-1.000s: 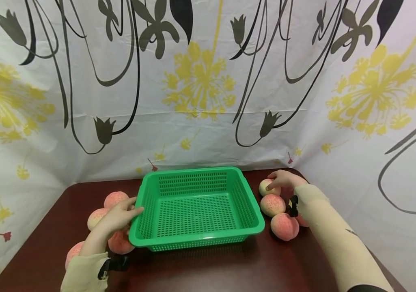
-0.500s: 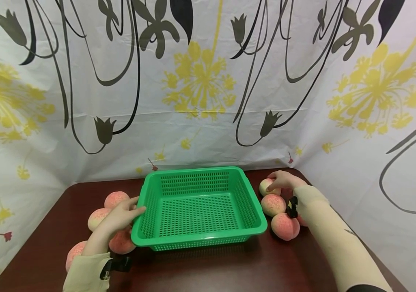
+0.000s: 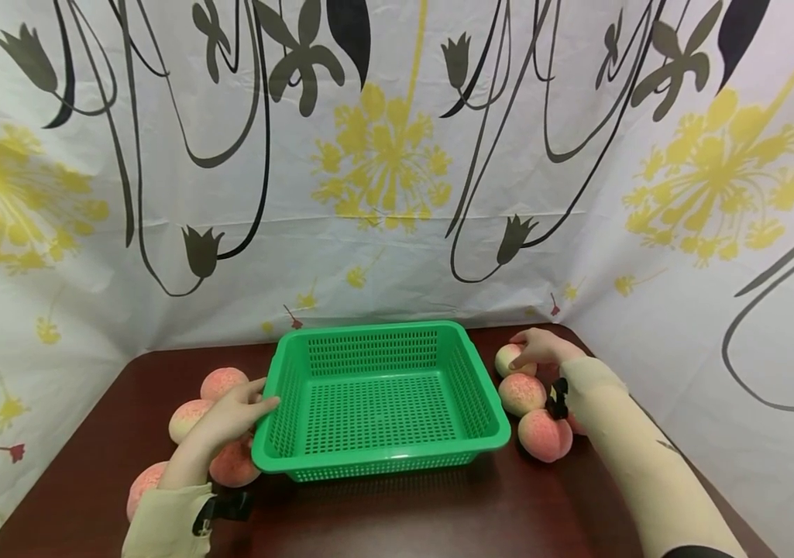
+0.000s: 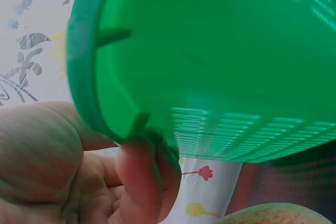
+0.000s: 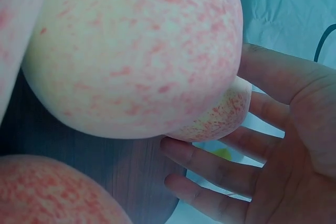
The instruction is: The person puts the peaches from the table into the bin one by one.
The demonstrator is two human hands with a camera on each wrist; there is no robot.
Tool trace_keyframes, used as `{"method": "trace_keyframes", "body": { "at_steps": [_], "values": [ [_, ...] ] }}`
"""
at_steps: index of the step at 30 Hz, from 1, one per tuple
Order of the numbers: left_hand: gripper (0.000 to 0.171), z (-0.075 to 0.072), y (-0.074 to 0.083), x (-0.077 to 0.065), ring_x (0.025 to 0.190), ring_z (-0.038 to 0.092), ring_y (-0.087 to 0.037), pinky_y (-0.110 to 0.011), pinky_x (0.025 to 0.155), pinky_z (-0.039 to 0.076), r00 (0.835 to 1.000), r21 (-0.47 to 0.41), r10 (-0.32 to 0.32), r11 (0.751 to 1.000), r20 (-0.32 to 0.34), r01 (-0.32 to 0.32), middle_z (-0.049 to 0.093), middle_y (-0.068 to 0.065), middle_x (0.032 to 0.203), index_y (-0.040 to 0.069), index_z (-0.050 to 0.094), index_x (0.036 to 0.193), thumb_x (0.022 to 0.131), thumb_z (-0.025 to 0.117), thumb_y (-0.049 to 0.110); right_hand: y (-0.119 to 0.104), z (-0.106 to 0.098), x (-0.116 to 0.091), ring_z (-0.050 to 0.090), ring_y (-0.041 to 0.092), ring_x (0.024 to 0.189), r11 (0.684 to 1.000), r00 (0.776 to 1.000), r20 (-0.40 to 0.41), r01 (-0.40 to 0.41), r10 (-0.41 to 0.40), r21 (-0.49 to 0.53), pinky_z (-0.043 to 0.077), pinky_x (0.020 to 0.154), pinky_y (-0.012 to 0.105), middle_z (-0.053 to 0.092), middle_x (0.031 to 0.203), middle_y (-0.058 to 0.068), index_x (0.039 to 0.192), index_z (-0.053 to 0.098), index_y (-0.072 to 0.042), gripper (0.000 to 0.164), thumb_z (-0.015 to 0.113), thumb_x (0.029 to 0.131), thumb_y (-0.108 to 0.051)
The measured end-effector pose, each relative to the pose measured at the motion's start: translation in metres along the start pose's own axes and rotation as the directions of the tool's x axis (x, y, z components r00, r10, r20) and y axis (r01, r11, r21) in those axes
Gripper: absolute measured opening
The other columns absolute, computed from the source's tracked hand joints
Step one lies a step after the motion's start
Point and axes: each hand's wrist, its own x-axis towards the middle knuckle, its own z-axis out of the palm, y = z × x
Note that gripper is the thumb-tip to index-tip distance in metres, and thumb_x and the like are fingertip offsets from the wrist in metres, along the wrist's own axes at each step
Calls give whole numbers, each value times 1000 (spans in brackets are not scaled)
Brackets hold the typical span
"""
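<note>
My left hand (image 3: 231,412) grips the left rim of a green plastic basket (image 3: 383,459). In the left wrist view its fingers (image 4: 139,177) curl under the basket's rim (image 4: 84,56), with the thumb on the rim's other side. At the back right, my right hand (image 3: 541,346) holds a pale peach (image 3: 506,358) resting among others on the table. The right wrist view shows that peach (image 5: 226,115) between thumb and spread fingers, partly hidden by a nearer peach (image 5: 142,51).
Beside the right forearm lie more peaches, one speckled (image 3: 522,394) and one pinker (image 3: 545,435). Several peaches, including a pink one (image 3: 222,383), lie left of the basket around the left forearm. A patterned white sheet (image 3: 383,263) closes off the back and sides of the dark table (image 3: 397,519).
The basket and my left hand have shifted slightly to the right since a second ago. My right hand stays at the same peach.
</note>
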Motion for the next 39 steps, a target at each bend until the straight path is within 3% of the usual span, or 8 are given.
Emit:
{"method": "trace_keyframes", "body": {
  "at_steps": [6,14,21,25,28,32,39],
  "values": [
    [57,1,1,-1,70,67,-28,-36,53,53,1000,-1,-8,1000,-6,8,65,-20,95,-13,20,148,104,46,12,-22,1,-14,54,42,113,999,999,-29,-26,25,-18,49,86,48,55,126,29,133,51,10,66,79,80,-18],
    [57,1,2,-2,78,68,-29,-37,63,55,1000,26,1,1000,-20,0,64,-21,101,-14,21,147,103,47,11,-31,-12,-20,53,43,113,998,998,-54,11,-14,-58,48,88,50,55,124,29,133,52,8,64,78,83,-20],
    [57,-1,0,0,70,67,-27,-35,54,52,1000,12,1,1000,-1,-1,65,-20,95,-12,21,148,104,46,13,-46,-33,-31,58,34,96,998,998,-55,9,-13,-63,51,70,42,52,127,31,138,48,7,66,76,85,-22],
    [57,0,-1,-1,73,68,-30,-36,59,54,1000,15,2,1000,-3,-2,65,-20,96,-13,20,148,104,47,12,-60,-43,-39,55,28,81,997,998,-68,11,-16,-76,48,58,39,51,128,30,139,46,5,66,75,85,-21],
    [58,0,-1,-2,75,68,-32,-37,60,55,1000,20,6,1000,-8,-5,65,-20,97,-14,19,148,104,47,12,-72,-48,-42,54,29,79,994,995,-83,50,-58,-94,45,57,37,52,126,29,137,49,5,65,75,85,-21],
    [58,1,0,-3,69,67,-28,-37,55,52,1000,25,-5,1000,-16,5,65,-18,93,-13,20,148,104,47,13,-87,-52,-42,56,30,92,987,988,-98,108,-119,-118,48,69,38,54,126,27,136,52,4,63,77,84,-22],
    [56,1,2,-2,63,65,-23,-35,52,50,1000,11,-13,1000,-10,13,65,-19,92,-12,21,148,104,46,12,-111,-52,-38,54,38,111,970,976,-116,160,-182,-182,44,89,52,58,125,25,135,55,0,63,78,82,-26]
  ]
}}
